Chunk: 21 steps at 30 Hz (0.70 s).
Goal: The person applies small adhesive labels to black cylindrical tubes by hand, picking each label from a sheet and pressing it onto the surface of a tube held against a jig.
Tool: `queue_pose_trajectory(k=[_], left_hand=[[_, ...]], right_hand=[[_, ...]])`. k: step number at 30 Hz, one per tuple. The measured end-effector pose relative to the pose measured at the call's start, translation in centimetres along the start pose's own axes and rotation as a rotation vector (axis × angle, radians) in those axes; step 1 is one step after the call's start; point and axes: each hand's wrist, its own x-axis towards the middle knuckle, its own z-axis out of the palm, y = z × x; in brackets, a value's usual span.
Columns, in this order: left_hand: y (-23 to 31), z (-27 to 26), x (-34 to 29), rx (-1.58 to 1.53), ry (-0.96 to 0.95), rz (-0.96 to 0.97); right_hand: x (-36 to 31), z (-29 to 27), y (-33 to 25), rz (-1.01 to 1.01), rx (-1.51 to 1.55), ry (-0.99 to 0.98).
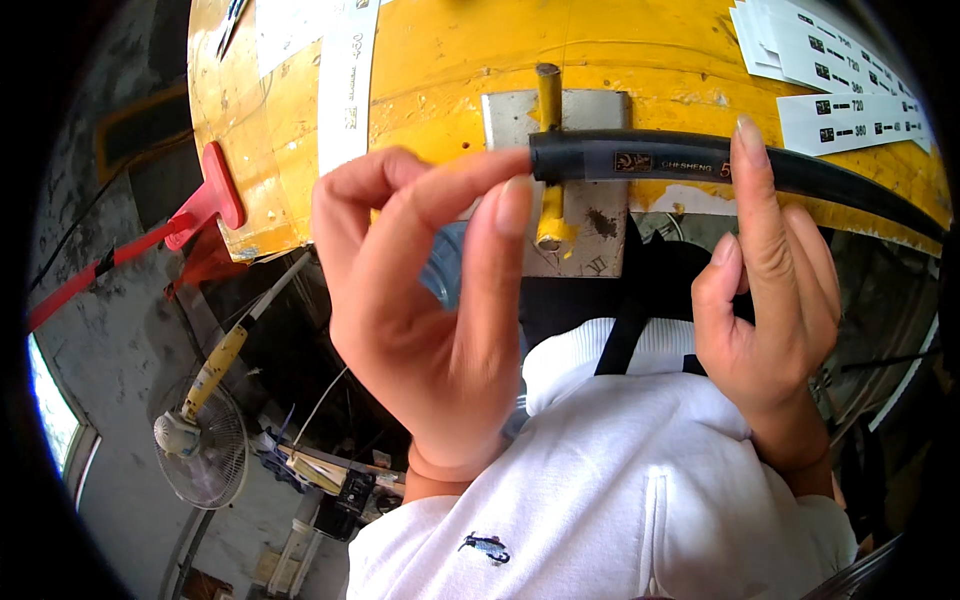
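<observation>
A black tube (pixel 558 158) runs sideways from the middle of the view to the right edge. A clear film label (pixel 660 163) with gold and red print lies along its front side. My left hand (pixel 420 270) is closed at the tube's left end, with index fingertip against it and thumb just below. My right hand (pixel 770 290) has its index finger stretched across the tube at the label's right end; its thumb stands apart and the other fingers are bent. Behind the tube, a yellow bar (pixel 550 95) stands across a grey metal plate (pixel 595 240).
The worn yellow table (pixel 450 60) carries printed white label sheets (pixel 830 70) at far right and a white strip (pixel 345 80) at left. A red plastic handle (pixel 212 198) sits by the left edge. Below left are a fan (pixel 205 450) and clutter.
</observation>
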Motion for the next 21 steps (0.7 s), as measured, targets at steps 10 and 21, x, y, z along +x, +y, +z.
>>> queue_pose_trajectory(k=[10,21], left_hand=[[-0.5,-0.4,1.5,-0.109,-0.103,-0.061],[-0.8,-0.5,1.5,-0.157,-0.113,-0.078]], right_hand=[[0.4,0.8,-1.6,0.028,-0.099,0.020],[0.8,1.5,-3.2,0.070,-0.123,0.029]])
